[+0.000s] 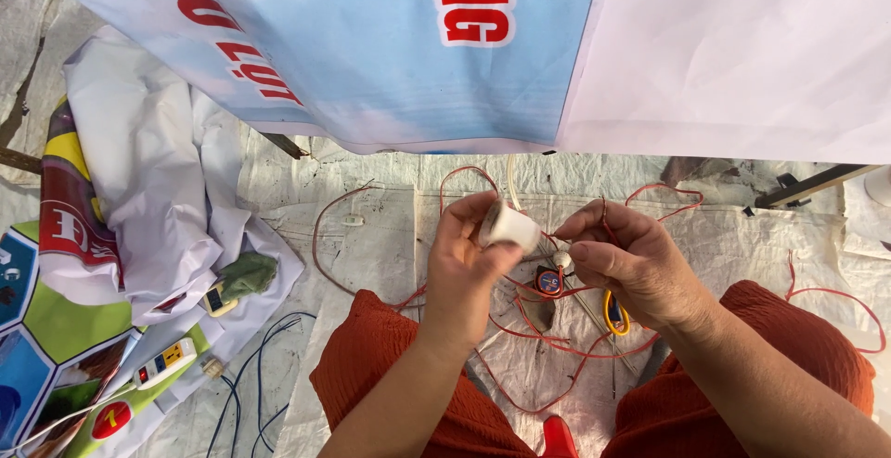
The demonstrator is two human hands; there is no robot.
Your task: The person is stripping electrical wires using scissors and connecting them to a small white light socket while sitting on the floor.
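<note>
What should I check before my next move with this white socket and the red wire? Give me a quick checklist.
1. Left hand grips the white socket: ok.
2. Right hand pinches the red wire: ok.
3. Wire end seated in the socket: cannot tell, fingers hide it.
4. Loose wire free of tangles on the sheet: not ok, it loops and crosses itself.
5. Yellow-handled tool within reach under the right hand: ok.

Bright, even daylight fills the scene; shadows below the grip fall soft and faint. The white banner (742,59) above the grip glares, and straight edges bow toward the frame corners.
</note>
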